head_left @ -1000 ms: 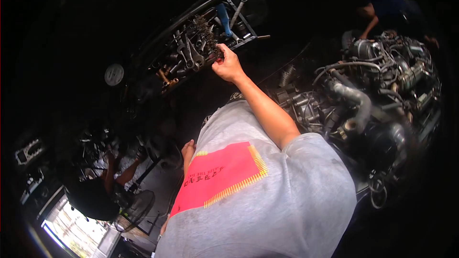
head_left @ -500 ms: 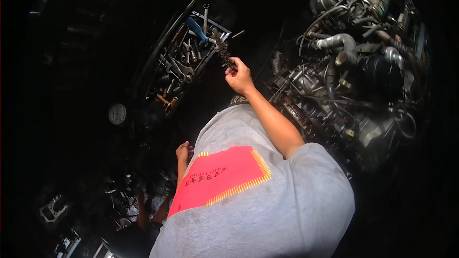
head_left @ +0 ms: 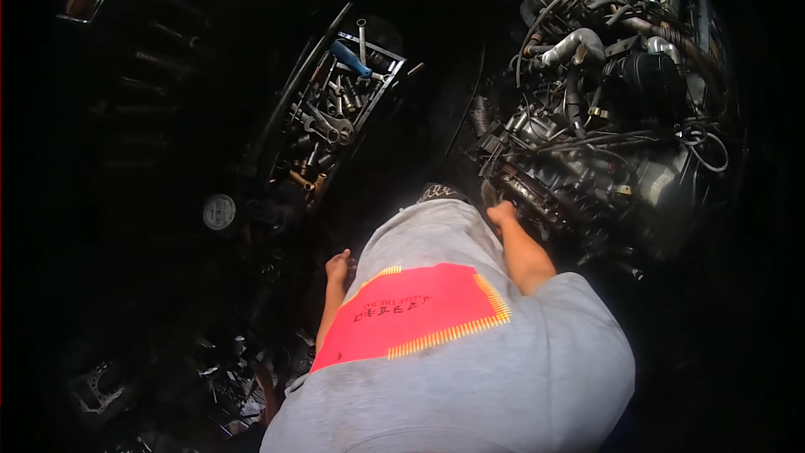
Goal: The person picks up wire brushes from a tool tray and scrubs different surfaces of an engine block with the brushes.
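Note:
My right hand (head_left: 501,214) is low beside the engine's near left edge, fingers closed. A dark, frayed clump (head_left: 490,193) sticks out above the fingers, against the shadowed side of the engine; its exact kind is unclear. Right of that hand lies a rusty brown, curved engine part (head_left: 530,187); I cannot tell whether the clump touches it. My left hand (head_left: 340,267) hangs beside the grey shirt with its fingers curled in, and nothing shows in them.
A metal tray (head_left: 366,117) of wrenches, sockets and a blue-handled tool (head_left: 348,59) stands ahead on the left. The large engine (head_left: 595,109), with hoses and cables, fills the right side. A round white gauge (head_left: 220,212) is at left. Loose metal parts (head_left: 239,382) lie lower left.
My right hand has moved from beside the tool tray, back and right to the engine's edge, taking the dark clump along. My left hand still hangs at my side. The view has shifted slightly.

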`<state>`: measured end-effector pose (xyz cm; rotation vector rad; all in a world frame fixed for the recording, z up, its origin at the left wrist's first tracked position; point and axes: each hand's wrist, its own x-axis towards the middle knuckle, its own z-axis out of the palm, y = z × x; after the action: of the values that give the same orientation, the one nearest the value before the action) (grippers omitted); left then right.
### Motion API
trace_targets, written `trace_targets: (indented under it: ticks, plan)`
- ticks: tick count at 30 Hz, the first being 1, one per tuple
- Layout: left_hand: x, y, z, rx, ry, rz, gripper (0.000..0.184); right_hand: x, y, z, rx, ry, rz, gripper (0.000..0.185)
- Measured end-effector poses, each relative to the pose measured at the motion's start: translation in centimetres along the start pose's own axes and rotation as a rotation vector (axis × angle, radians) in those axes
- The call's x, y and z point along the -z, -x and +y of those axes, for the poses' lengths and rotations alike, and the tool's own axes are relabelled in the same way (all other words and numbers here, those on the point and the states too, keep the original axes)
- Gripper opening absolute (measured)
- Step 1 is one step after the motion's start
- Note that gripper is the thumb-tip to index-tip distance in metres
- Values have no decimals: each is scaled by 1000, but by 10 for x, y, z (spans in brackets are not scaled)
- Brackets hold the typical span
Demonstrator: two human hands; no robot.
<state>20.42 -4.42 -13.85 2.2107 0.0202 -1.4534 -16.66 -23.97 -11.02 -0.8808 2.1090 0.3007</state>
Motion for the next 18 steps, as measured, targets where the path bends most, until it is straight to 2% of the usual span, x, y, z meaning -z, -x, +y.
trace_targets:
  ticks: [4,6,8,10,12,14,16,18]
  plan:
    - [-5,-8,-16,42,79,-49,20,9,13,28,-51,9,6,29]
    - [-10,5,-13,-36,88,-58,23,13,16,33,-12,20,-80,29]
    - [-8,-54,-56,-27,17,-102,23,9,24,31,56,3,15,29]
    - [-11,-58,-66,-40,47,-98,24,12,26,27,86,54,-53,24]
    - [-20,-62,-65,-48,81,-91,25,4,20,31,170,86,46,19]
    - [-24,-55,-64,-55,72,-64,26,0,17,34,138,38,83,15]
    - [-25,-45,-56,-37,28,-68,27,3,18,34,32,4,-20,14]
    - [-26,-44,-58,-25,78,-78,27,1,14,39,6,12,-29,14]
